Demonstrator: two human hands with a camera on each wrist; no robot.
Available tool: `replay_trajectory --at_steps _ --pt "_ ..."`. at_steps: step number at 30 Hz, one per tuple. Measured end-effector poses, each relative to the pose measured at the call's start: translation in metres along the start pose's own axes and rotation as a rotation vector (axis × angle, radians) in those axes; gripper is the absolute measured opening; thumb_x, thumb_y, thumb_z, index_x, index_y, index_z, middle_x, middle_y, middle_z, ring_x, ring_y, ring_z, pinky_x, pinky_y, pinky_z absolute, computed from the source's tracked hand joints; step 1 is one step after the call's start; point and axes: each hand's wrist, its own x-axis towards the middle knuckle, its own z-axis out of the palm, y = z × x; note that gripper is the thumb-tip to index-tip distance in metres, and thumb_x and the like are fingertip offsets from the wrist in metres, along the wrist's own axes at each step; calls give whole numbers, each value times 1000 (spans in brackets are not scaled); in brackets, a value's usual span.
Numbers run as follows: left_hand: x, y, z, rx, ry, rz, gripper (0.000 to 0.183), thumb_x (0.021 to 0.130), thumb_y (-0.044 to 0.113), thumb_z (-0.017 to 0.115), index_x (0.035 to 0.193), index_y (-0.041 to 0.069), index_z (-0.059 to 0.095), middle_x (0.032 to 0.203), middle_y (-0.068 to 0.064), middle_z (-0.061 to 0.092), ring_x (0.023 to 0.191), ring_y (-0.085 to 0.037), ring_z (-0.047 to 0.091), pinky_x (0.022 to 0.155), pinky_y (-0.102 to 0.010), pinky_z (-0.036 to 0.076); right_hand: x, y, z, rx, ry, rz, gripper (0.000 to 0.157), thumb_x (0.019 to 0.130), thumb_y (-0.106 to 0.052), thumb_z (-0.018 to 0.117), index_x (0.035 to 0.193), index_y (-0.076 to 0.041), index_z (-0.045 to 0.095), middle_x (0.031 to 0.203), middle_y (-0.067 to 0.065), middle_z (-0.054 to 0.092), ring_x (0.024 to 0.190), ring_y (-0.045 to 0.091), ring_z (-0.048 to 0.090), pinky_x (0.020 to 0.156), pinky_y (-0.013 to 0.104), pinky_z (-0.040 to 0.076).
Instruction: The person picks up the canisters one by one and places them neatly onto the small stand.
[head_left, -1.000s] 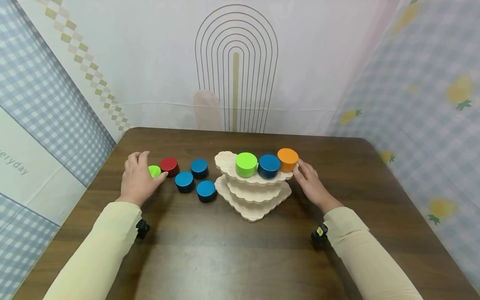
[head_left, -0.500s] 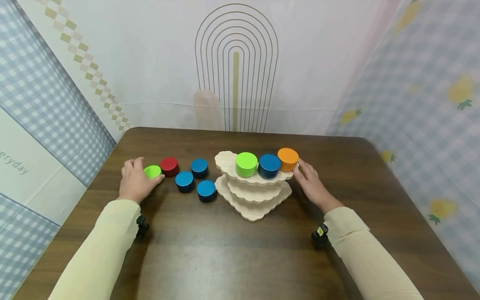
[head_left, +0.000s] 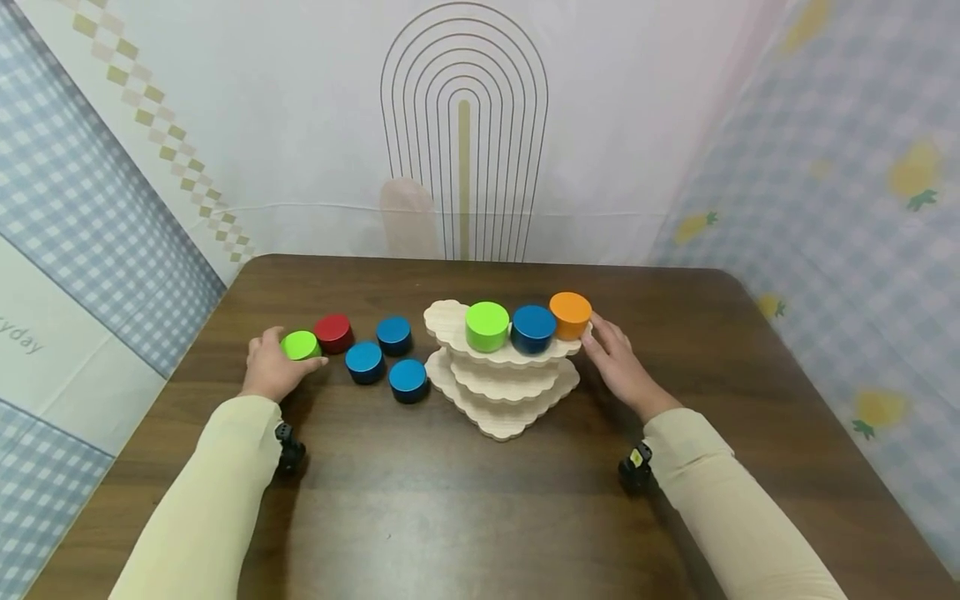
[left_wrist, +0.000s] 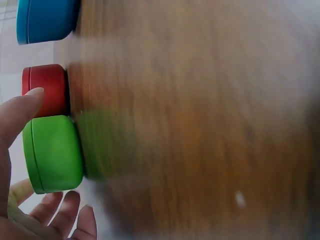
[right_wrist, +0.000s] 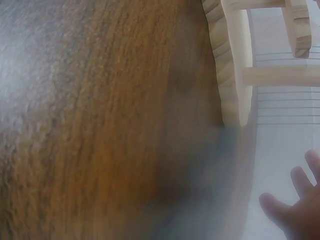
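Observation:
On the left of the table a small green round tin [head_left: 302,345] stands beside a red one [head_left: 333,334]. My left hand [head_left: 272,367] is spread around the green tin. In the left wrist view the thumb [left_wrist: 22,112] overlaps the red tin, and the other fingers lie along the green tin's outer side. A pale wooden tiered stand [head_left: 504,387] with scalloped edges carries a green tin [head_left: 487,327], a blue tin [head_left: 533,329] and an orange tin [head_left: 571,316] on its top tier. My right hand [head_left: 622,367] has its fingertips at that tier's right end, by the orange tin.
Three blue tins, a back one [head_left: 394,336], a left one [head_left: 365,362] and a front one [head_left: 408,381], stand between the red tin and the stand. The dark wooden table [head_left: 450,517] backs onto a hanging patterned cloth [head_left: 322,150].
My left hand has drawn slightly back and lower, so more of the green tin beside it shows. My right hand keeps its place at the stand. The head view has shifted a little.

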Motion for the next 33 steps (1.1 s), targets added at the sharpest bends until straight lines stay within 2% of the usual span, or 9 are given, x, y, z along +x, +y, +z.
replay_trajectory --at_steps 5,13,17,28,33 --pt "2 -1 2 -54 -19 -43 95 82 33 74 146 -10 19 136 -37 27 122 -48 31 101 -61 33 1 0 1 -2 4 3 71 101 -56 27 156 -15 10 158 20 8 143 42 7 106 72 12" --pt "4 -4 5 -75 17 -88 91 80 33 75 142 -11 25 133 -35 34 120 -48 34 100 -60 34 1 0 0 -1 -2 11 72 100 -58 27 157 -17 8 159 19 7 143 42 6 106 72 12" --pt "4 -2 6 -78 10 -106 88 82 31 73 142 -10 24 135 -35 33 123 -49 32 102 -60 32 1 0 0 -5 0 9 72 100 -58 26 156 -17 8 159 20 7 143 42 7 106 72 12" --pt "5 -3 10 -42 23 -103 78 84 27 70 137 -14 30 131 -35 38 120 -50 33 101 -59 30 2 0 2 -19 21 -20 69 102 -52 28 156 -13 11 157 22 10 143 43 9 107 70 12" --pt "4 -4 10 -65 44 -112 76 84 25 70 136 -15 31 129 -36 38 119 -49 35 102 -58 32 2 0 2 -16 17 -10 69 102 -53 28 156 -14 10 158 22 10 143 43 8 107 71 12"
